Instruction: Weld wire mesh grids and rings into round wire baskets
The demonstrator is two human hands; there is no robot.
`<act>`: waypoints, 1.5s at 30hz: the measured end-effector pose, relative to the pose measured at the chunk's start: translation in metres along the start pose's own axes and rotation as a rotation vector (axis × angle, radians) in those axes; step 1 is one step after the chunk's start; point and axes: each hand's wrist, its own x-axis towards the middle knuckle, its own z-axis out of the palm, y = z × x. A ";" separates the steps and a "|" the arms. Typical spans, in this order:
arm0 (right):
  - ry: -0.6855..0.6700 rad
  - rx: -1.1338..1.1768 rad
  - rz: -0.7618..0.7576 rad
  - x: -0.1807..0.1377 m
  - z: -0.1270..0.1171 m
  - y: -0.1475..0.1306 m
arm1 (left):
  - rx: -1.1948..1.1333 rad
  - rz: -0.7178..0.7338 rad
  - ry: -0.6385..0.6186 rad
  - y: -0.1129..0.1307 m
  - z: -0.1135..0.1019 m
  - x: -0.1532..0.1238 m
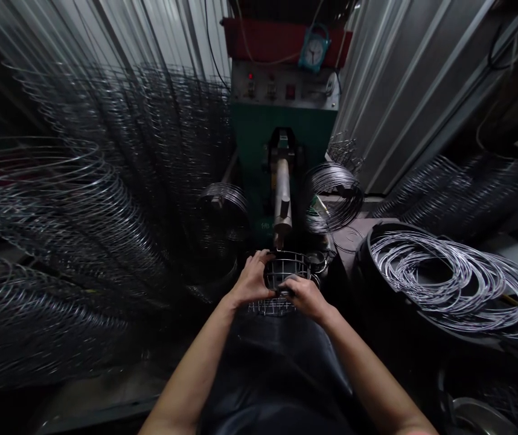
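Note:
Between my two hands is a small round wire basket of metal rings and crossing wires, just under the electrode arm of a green machine. My left hand grips its left side, thumb below and fingers over the upper rim. My right hand is closed at the basket's near edge, the fingers curled on the rim; whether it also pinches a loose wire cannot be made out. The metal electrode arm points down toward the basket's far rim. More wire grid shows beneath the hands.
Tall stacks of wire rings crowd the left. Wire ring bundles hang beside the machine, one coil on its right. A black tub full of loose wire rings stands at right. A blue clock hangs above the control panel.

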 end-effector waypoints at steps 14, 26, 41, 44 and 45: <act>0.093 0.034 -0.069 0.029 -0.008 0.010 | -0.040 0.001 0.000 -0.012 -0.013 0.022; 0.186 -0.081 0.111 0.039 0.003 0.015 | 0.028 -0.093 0.045 -0.014 -0.012 0.040; 0.391 0.555 0.355 -0.045 0.045 0.023 | 0.032 -0.271 0.125 -0.019 -0.014 0.069; 0.350 0.578 0.463 -0.065 0.056 0.031 | 0.004 -0.292 0.126 -0.026 -0.016 0.076; 0.330 0.584 0.489 -0.072 0.060 0.032 | -0.009 -0.294 0.126 -0.029 -0.015 0.078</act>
